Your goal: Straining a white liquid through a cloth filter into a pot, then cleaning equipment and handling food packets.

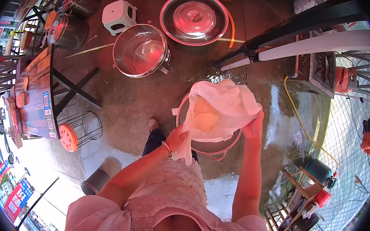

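My left hand (pixel 178 139) grips the near left edge of a pale cloth (pixel 228 109), and a bracelet circles that wrist. The cloth's right edge is in the grip of my right hand (pixel 253 125). Between the hands the cloth sags into a pouch, with a tan, moist-looking mass (pixel 205 114) stuck on its inner left side; what it is I cannot tell. Below the cloth stands a round metal vessel (pixel 216 147) with a loop handle on its near side. The cloth hides most of its mouth, so its contents are not visible.
Ahead to the left are a large steel pot (pixel 141 51) and a white plastic stool (pixel 118 15). A wide steel basin (pixel 194 20) holds a lidded vessel. Slanting poles (pixel 265 53) come down on the right. A wooden-topped table (pixel 36 100) and wire-legged stool (pixel 69 137) stand left.
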### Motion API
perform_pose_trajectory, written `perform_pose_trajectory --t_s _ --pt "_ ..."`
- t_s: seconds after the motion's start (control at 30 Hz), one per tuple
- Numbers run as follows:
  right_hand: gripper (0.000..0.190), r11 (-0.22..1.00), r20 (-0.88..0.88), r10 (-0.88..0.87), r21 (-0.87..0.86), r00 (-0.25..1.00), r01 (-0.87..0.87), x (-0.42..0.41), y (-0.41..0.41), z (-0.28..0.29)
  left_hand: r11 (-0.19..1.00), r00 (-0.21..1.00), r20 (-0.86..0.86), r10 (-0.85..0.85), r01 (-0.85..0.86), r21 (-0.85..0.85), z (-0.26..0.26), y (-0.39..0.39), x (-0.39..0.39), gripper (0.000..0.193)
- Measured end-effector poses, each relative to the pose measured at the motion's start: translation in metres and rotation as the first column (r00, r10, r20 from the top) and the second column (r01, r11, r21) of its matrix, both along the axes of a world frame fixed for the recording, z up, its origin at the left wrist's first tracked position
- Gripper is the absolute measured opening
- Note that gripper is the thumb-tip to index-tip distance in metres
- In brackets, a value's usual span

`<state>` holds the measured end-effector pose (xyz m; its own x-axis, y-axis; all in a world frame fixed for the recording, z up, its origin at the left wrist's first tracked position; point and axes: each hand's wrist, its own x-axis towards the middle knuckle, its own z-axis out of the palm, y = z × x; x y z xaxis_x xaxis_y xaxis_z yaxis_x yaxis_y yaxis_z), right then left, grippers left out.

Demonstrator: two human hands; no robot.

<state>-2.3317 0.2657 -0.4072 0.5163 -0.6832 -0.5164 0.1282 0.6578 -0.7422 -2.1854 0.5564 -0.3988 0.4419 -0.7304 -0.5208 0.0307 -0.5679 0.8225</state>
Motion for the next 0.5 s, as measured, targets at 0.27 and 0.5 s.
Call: perform_pose_trajectory --t_s 0.27,0.5 --pt "0.044 0.987 -0.008 0.152 0.060 0.988 -0.151 -0.015 0.047 0.024 0.899 0.783 -0.582 0.219 -0.394 -0.191 -0.014 -0.019 -0.027 0.041" --pt "0.044 0.883 0.353 -0.297 0.456 0.887 0.114 -0.009 0.085 0.048 0.667 0.312 -0.858 0.407 -0.743 0.046 -0.030 -0.042 -0.059 0.044"
